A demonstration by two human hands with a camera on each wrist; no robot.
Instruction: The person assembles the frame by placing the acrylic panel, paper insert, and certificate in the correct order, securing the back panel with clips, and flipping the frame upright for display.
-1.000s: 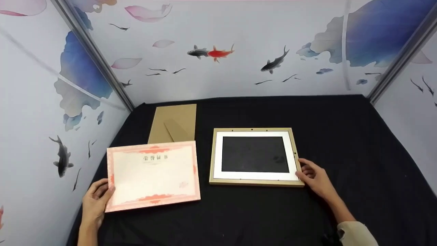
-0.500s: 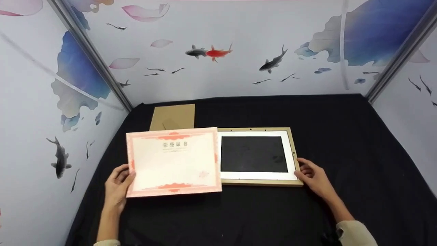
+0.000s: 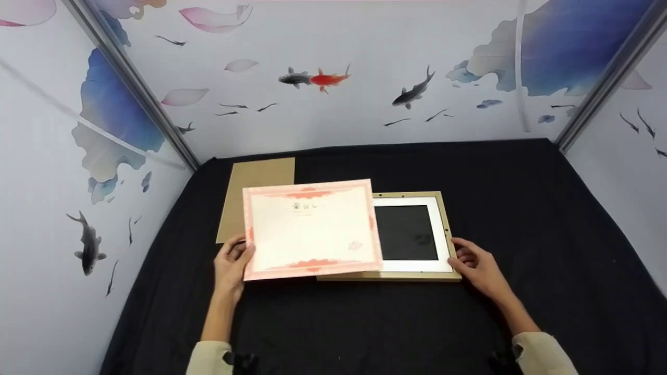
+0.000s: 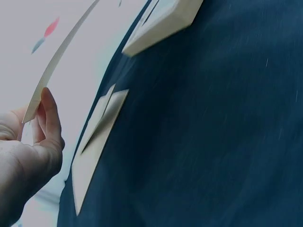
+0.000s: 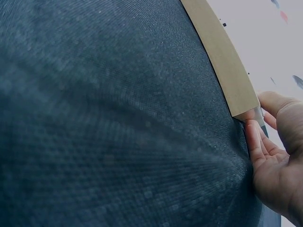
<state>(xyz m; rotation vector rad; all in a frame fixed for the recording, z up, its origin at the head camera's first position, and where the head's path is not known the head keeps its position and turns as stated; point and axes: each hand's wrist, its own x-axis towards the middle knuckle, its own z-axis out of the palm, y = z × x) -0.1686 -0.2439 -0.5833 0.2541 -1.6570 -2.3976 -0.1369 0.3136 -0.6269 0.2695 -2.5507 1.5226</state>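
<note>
My left hand point(image 3: 230, 266) pinches the left edge of a certificate point(image 3: 312, 234) with a pink and red border. In the left wrist view the certificate point(image 4: 59, 54) shows edge-on, raised above the cloth. Its right part overlaps a wooden picture frame point(image 3: 411, 277), covering the frame's left side in the head view. The picture frame lies on the black cloth with a white mat point(image 3: 443, 250) around a dark middle. At the frame's right edge my right hand point(image 3: 482, 268) grips the side, thumb on top and fingers at the outer edge.
Behind the certificate, partly covered by it, lies a brown backing board point(image 3: 263, 172) with a stand flap point(image 4: 98, 116). Black cloth point(image 3: 521, 208) covers the table. Printed wall panels point(image 3: 323, 120) enclose the back and both sides.
My left hand has carried the certificate rightward and away from me, from beside the picture frame to over its left part. The right hand stays at the frame's right edge.
</note>
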